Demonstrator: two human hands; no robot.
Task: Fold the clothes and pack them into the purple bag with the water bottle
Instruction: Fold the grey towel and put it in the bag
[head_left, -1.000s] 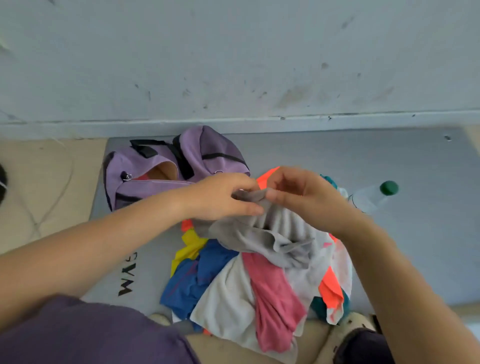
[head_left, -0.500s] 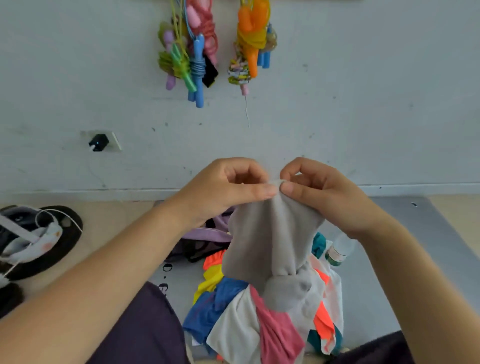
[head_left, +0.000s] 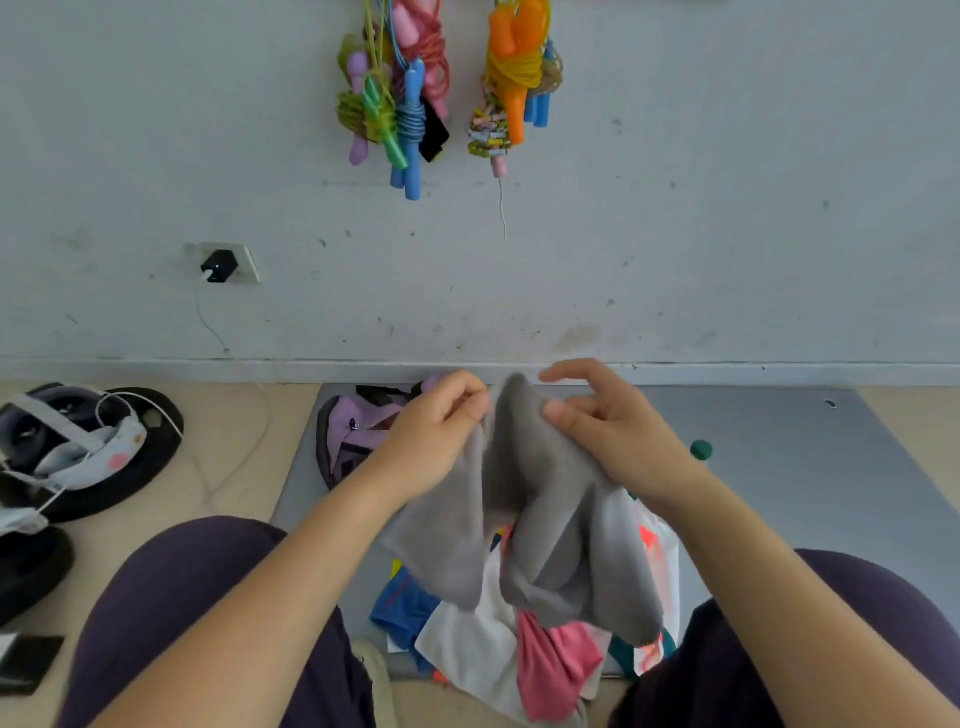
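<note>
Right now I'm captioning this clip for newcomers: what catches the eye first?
Both hands, left hand and right hand, hold up a grey garment at centre, above a colourful clothes pile on the grey mat. Bright jump ropes hang on the wall above; the purple bag lies behind the left hand.

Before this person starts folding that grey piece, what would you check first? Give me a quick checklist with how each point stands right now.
1. Left hand has the grey garment: ok, it grips the top edge.
2. Right hand has it too: ok, thumb presses the cloth, though the index finger is lifted.
3. Garment free of the clothes pile: not ok, its lower part lies bunched on the pile.
4. Garment spread flat: not ok, it hangs in folds.
5. Purple bag within reach and open: cannot tell, mostly hidden behind the left hand.
6. Water bottle nearby: ok, its green cap shows on the grey mat.
</note>
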